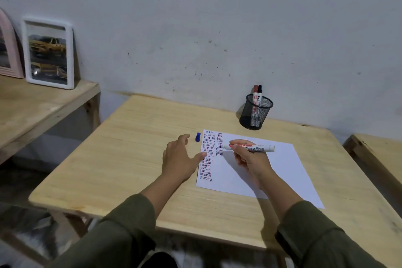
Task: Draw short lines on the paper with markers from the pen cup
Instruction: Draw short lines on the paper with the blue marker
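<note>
A white sheet of paper [280,167] lies on the wooden table [134,159], with columns of short red and blue lines along its left part. My right hand [250,159] holds a white marker [258,147], its dark tip touching the second column of lines. My left hand [180,156] rests flat at the paper's left edge, fingers spread, thumb tip on the sheet. A blue cap [198,137] lies just beyond my left fingers. A black mesh pen cup [256,113] stands behind the paper, holding a red-capped and a black-capped marker.
A grey wall runs right behind the table. To the left stands a lower wooden shelf [32,106] with a white picture frame [49,53] and a pink frame. Another wooden surface [378,154] sits at the right edge.
</note>
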Motion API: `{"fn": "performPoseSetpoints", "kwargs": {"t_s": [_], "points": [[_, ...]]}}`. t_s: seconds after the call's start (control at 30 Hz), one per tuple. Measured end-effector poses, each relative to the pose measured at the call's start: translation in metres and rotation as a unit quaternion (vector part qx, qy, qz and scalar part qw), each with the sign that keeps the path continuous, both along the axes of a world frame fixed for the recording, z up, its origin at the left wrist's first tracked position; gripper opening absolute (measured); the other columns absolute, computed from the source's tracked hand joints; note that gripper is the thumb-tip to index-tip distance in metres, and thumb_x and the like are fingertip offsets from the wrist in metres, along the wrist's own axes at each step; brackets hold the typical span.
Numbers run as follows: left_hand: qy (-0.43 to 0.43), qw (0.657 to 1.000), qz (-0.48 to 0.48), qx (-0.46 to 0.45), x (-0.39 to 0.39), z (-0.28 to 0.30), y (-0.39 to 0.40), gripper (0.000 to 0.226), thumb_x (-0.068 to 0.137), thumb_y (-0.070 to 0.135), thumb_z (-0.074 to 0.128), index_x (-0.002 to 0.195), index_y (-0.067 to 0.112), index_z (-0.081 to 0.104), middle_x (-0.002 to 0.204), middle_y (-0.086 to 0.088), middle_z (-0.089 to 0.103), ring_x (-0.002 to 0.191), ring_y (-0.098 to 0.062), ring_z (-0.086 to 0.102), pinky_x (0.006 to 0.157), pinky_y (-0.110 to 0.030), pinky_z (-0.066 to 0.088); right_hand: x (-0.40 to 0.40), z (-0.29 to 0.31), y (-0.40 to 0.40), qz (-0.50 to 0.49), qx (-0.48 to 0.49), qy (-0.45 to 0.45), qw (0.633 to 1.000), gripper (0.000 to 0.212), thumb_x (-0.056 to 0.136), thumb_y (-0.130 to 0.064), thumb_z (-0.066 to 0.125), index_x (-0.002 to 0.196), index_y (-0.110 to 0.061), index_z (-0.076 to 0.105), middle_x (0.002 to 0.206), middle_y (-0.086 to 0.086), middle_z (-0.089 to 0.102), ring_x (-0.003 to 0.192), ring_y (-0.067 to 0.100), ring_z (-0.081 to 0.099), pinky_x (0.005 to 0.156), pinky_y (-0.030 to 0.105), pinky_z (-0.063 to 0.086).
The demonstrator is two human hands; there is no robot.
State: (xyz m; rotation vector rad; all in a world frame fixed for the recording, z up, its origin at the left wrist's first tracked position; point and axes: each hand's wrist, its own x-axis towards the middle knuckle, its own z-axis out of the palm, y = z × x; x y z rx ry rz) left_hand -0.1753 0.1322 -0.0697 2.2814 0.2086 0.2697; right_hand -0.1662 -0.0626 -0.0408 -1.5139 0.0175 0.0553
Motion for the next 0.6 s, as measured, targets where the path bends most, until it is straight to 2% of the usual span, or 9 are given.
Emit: {"fn": "performPoseSetpoints", "kwargs": {"t_s": [0.23, 0.43, 0.6], "points": [[-0.005, 1.0, -0.021, 0.001, -0.006, -0.003, 0.001, 0.089, 0.067, 0.049, 0.075, 0.14, 0.025, 0.031, 0.132, 0.006, 0.054, 0.131, -0.015, 0.036, 0.108, -0.033, 0.025, -0.007, -0.009, 0.008, -0.033, -0.023, 0.019, 0.999, 0.008, 0.083, -0.012, 0.065, 0.077, -0.012, 0.07, 0.056, 0.0, 0.05, 0.048, 0.007, 0.043, 0.046, 0.013, 0.034], [-0.011, 1.0, -0.016, -0.014, -0.004, -0.004, 0.002, 0.092, 0.063, 0.049, 0.078, 0.14, 0.025, 0.032, 0.13, 0.005, 0.056, 0.129, -0.016, 0.039, 0.108, -0.034, 0.028, -0.01, -0.009, 0.008, -0.028, -0.086, 0.005, 0.996, 0.009, 0.084, -0.018, 0.065, 0.077, -0.015, 0.071, 0.051, -0.013, 0.06, 0.058, 0.007, 0.051, 0.058, 0.019, 0.037], [-0.015, 1.0, -0.017, -0.015, -0.004, -0.005, 0.002, 0.092, 0.063, 0.049, 0.078, 0.14, 0.025, 0.032, 0.13, 0.004, 0.056, 0.129, -0.016, 0.039, 0.107, -0.033, 0.028, -0.012, -0.01, 0.009, -0.026, -0.098, -0.003, 0.995, 0.009, 0.082, -0.023, 0.067, 0.076, -0.017, 0.071, 0.053, -0.015, 0.062, 0.064, 0.009, 0.052, 0.064, 0.023, 0.038]]}}
